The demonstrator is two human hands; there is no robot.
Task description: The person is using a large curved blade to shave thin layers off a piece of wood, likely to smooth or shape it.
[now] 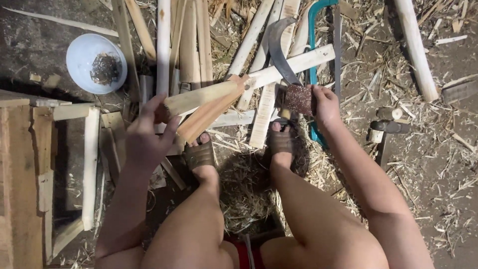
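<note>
Wooden slats [201, 102] bunched in left hand [147, 137], fingers clamped, ends over feet. Right hand [323, 104] closed on curved knife [279, 50] handle. Likely trimming step; next move needs blade brought onto slat, clear of toes.

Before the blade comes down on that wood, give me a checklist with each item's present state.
1. Left hand grips the split wooden piece: ok, fingers wrap its near end.
2. Right hand holds the curved blade by its wrapped handle: ok.
3. Blade clear of the left hand's fingers: ok, it is raised to the right of the wood, apart from that hand.
4. Feet out of the way: not ok, both sandalled feet sit just below the wood and the blade.
5. Wood rests on something firm: cannot tell, its far end lies among loose sticks.
6. Ground about the feet: not ok, shavings and offcuts lie all around.
</note>
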